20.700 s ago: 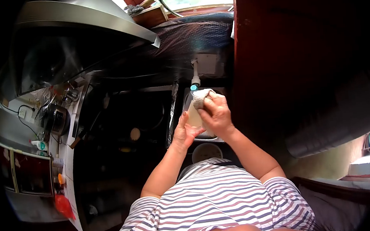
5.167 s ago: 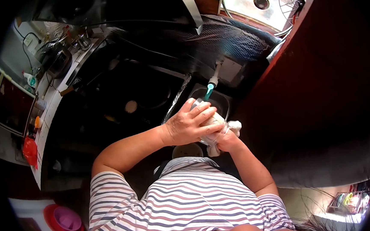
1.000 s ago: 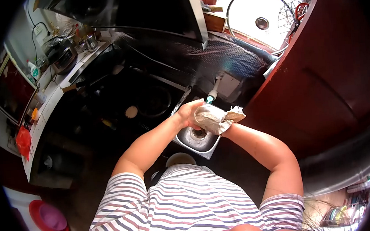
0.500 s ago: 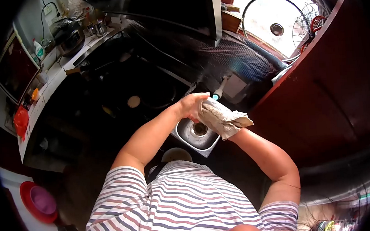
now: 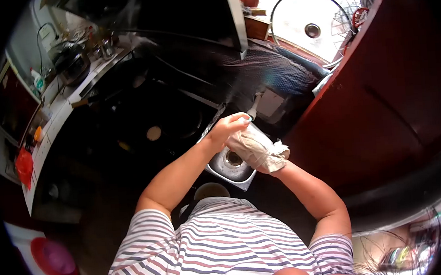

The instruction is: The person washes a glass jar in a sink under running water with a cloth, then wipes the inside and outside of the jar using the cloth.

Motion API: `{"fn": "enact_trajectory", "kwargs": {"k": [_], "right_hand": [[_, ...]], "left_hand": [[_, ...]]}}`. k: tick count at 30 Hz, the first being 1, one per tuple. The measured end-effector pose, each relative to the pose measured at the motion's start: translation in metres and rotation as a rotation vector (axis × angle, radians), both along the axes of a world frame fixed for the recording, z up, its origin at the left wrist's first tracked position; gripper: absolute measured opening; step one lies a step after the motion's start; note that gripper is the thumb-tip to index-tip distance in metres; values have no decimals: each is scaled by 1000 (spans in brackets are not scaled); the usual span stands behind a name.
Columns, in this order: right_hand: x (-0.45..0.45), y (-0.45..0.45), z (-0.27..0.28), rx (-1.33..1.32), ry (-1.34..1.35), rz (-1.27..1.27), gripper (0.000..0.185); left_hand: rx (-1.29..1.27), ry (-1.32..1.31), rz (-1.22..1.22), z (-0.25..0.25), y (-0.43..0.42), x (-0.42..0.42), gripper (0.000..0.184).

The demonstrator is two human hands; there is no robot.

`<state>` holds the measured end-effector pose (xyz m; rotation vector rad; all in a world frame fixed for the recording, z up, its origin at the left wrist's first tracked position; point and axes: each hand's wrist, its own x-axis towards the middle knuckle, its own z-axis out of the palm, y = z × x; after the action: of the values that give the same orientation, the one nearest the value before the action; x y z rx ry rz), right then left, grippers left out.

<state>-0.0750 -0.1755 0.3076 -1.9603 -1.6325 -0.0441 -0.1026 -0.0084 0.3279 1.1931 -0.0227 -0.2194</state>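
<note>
Over the metal sink [image 5: 222, 174], my left hand [image 5: 226, 130] grips the upper left end of a pale item wrapped in a beige cloth [image 5: 256, 148]. The cloth covers my right hand, and only the wrist and forearm show below its crumpled end. Just behind my left fingers is the white tap [image 5: 254, 107]. The sink drain [image 5: 233, 158] shows beneath the cloth.
A round bowl [image 5: 211, 190] is between my body and the sink. Left of the sink lies the dark stove area with a pale round object [image 5: 153, 133]. A red cabinet side [image 5: 363, 127] stands at right, and a range hood [image 5: 187, 22] hangs ahead.
Since half a second ago, my hands and the cloth have shifted slightly left and tilted in view, along with the whole scene. My left hand keeps its hold on the wrapped item.
</note>
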Motion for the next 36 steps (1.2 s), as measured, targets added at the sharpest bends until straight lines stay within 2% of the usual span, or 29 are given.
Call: {"fn": "enact_trajectory", "kwargs": {"k": [1, 3, 4, 5, 6, 7, 9, 13, 15, 16, 17, 19, 20, 22, 23, 27, 29, 30, 31, 33, 34, 36], "right_hand": [[-10, -2, 13, 36, 53, -34, 36], [-17, -6, 16, 158, 885, 84, 40], [-25, -6, 29, 268, 1260, 89, 42], [-31, -11, 47, 142, 693, 31, 46], [-37, -5, 43, 285, 931, 11, 50], [-49, -5, 52, 536, 1279, 202, 55], [-64, -1, 56, 800, 1585, 348, 57], [-80, -8, 73, 915, 1728, 310, 58], [-74, -12, 59, 847, 1799, 110, 56], [-69, -12, 55, 816, 1679, 192, 53], [-59, -15, 53, 542, 1135, -33, 48], [-52, -19, 51, 338, 96, -237, 44], [-46, -19, 38, 231, 285, -187, 44], [-46, -15, 32, 353, 1021, -7, 47], [-43, -18, 33, 309, 1375, 33, 47], [-40, -8, 17, 398, 1428, 12, 47], [-45, -15, 23, 335, 583, -90, 47], [-50, -16, 39, 336, 907, -108, 48], [-56, -17, 42, 351, 912, -119, 48], [-69, -17, 40, 897, 1930, 142, 49], [-68, -21, 32, 898, 1814, 370, 50], [-73, -32, 35, 898, 1887, 332, 49]], "left_hand": [[-54, -37, 8, 11, -1, -9, 47], [-12, -76, -52, 29, 2, -22, 54], [20, -193, -62, 38, 3, -27, 58], [49, -314, -73, 45, 4, -31, 62], [57, -381, -86, 50, 4, -34, 67], [48, -435, -91, 52, 5, -38, 69], [16, -602, -215, 52, 9, -34, 69], [-55, -693, -346, 58, 6, -32, 69], [-89, -558, -382, 53, 7, -32, 74], [-11, -510, -389, 53, 10, -31, 85], [-10, -509, -390, 50, 13, -28, 85], [-26, -384, -412, 59, 9, -29, 92], [200, -116, -323, 65, 10, -32, 96], [164, -28, -318, 57, 10, -29, 88], [160, 44, -308, 55, 6, -26, 84], [66, -57, -164, 30, -4, -15, 74], [-23, -108, -87, 35, -9, -27, 66], [-63, -124, -65, 36, -11, -31, 66], [-54, -117, -81, 36, -12, -33, 66], [-204, -247, -72, 36, -10, -37, 69], [-189, -280, -54, 33, -8, -36, 71], [-166, -323, -15, 31, 2, -34, 72]]}}
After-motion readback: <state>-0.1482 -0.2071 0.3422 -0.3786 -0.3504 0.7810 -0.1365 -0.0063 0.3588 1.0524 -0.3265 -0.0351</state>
